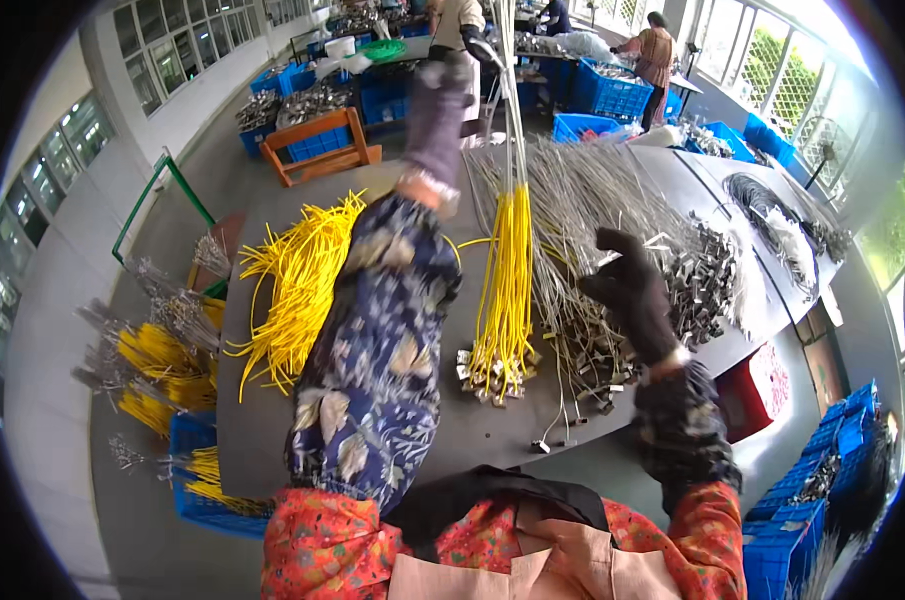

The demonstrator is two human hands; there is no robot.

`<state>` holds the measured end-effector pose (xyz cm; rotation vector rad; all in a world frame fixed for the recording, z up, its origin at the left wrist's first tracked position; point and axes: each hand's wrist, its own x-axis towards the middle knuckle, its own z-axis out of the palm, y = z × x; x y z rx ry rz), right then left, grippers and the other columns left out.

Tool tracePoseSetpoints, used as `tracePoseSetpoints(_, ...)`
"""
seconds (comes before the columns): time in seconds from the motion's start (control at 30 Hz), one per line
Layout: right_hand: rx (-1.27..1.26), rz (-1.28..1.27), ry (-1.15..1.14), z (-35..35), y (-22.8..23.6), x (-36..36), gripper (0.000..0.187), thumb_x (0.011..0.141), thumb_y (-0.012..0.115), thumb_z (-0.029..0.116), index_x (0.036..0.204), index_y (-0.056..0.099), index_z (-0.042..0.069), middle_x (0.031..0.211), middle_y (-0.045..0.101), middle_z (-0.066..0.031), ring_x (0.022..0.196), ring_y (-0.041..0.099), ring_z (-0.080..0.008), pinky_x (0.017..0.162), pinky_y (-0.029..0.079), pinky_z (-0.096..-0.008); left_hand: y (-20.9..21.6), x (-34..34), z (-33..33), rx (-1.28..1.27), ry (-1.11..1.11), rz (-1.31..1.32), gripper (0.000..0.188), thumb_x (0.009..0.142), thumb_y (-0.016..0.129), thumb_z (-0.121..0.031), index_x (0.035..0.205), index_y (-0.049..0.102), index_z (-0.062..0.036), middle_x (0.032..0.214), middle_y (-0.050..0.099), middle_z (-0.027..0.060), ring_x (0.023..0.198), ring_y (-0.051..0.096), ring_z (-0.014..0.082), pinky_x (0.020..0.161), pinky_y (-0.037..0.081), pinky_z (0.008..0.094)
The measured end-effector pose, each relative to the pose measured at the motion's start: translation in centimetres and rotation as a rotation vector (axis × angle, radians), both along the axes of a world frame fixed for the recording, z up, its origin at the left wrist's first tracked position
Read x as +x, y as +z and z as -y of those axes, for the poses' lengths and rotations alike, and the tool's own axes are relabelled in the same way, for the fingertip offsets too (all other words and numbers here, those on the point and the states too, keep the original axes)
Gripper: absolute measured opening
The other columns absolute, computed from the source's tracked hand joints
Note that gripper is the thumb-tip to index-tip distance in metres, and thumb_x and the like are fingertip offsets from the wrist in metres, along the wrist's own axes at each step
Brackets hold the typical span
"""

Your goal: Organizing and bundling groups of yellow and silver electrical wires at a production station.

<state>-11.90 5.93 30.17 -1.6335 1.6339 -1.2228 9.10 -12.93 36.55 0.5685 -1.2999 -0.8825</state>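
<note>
My left hand (pixel 440 120), in a purple-grey glove, reaches far forward and is smeared by motion; whether its fingers hold anything cannot be told. Just right of it, a bundle of grey cables (pixel 514 110) runs away from me. Yellow sleeves (pixel 505 260) cover the near part of that bundle, and small metal end pieces (pixel 497 374) cluster at its near end. My right hand (pixel 633 290), in a dark glove, hovers over a spread of loose grey cables (pixel 593 190); its thumb and fingers are apart with nothing visible between them.
Loose yellow sleeves (pixel 298 290) lie in a pile left of my left forearm. Metal connectors (pixel 708 285) heap up on the right of the grey table (pixel 453 440). A red box (pixel 753 395) and blue crates (pixel 783 540) stand beyond its right edge. Co-workers (pixel 655 65) are at the back.
</note>
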Motion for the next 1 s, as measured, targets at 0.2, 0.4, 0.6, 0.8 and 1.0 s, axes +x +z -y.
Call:
tracePoseSetpoints(0.2, 0.056, 0.383, 0.384, 7.5, -9.3, 5.2, 0.056, 0.075, 0.068, 0.016, 0.123, 0.044, 0.001, 0.104, 0.059, -0.0125, 0.094, 0.056, -0.0187, 0.079, 0.045, -0.0306, -6.6, -2.1, 5.4, 0.427, -0.204, 0.15, 0.076, 0.076, 0.049, -0.065, 0.116, 0.044, -0.0014, 0.094, 0.052, 0.0076, 0.081, 0.052, 0.017, 0.063, 0.047, 0.0329)
tracePoseSetpoints(0.4, 0.171, 0.15, 0.457, 3.1, -6.5, 7.9, 0.042, 0.078, 0.064, 0.008, 0.116, 0.049, 0.003, 0.085, 0.06, -0.0045, 0.077, 0.054, -0.0103, 0.068, 0.045, -0.027, -7.9, 1.7, 0.0, 0.369, -0.23, 0.152, 0.067, 0.079, 0.049, -0.059, 0.112, 0.046, -0.001, 0.084, 0.048, 0.005, 0.072, 0.047, 0.0147, 0.057, 0.043, 0.0302)
tracePoseSetpoints(0.6, 0.239, 0.621, 0.585, 1.0, -10.7, 11.4, 0.049, 0.073, 0.064, 0.007, 0.12, 0.048, 0.002, 0.087, 0.059, -0.0054, 0.07, 0.052, -0.011, 0.058, 0.042, -0.0227, -1.8, 12.0, -11.1, 0.277, 0.109, 0.1, 0.059, 0.082, 0.049, -0.053, 0.108, 0.049, -0.0006, 0.075, 0.044, 0.0024, 0.062, 0.042, 0.0124, 0.051, 0.038, 0.0275)
tracePoseSetpoints(0.8, 0.685, 0.583, 0.638, -0.8, -16.9, 11.8, 0.026, 0.078, 0.06, 0.007, 0.103, 0.057, -0.002, 0.071, 0.055, -0.0039, 0.055, 0.049, -0.0094, 0.049, 0.039, -0.0229, 8.4, 22.1, -25.0, 0.193, 0.591, 0.079, 0.051, 0.085, 0.049, -0.047, 0.104, 0.051, -0.0002, 0.066, 0.04, -0.0003, 0.053, 0.036, 0.0101, 0.045, 0.034, 0.0248)
tracePoseSetpoints(1.0, 0.799, 0.464, 0.636, -2.8, -19.5, 14.8, 0.021, 0.079, 0.058, 0.007, 0.098, 0.058, -0.002, 0.069, 0.055, -0.0043, 0.048, 0.047, -0.0095, 0.043, 0.036, -0.0224, 13.2, 33.8, -39.1, 0.125, 1.065, 0.057, 0.043, 0.088, 0.05, -0.041, 0.101, 0.053, 0.0003, 0.056, 0.035, -0.0029, 0.043, 0.031, 0.0078, 0.039, 0.029, 0.0221)
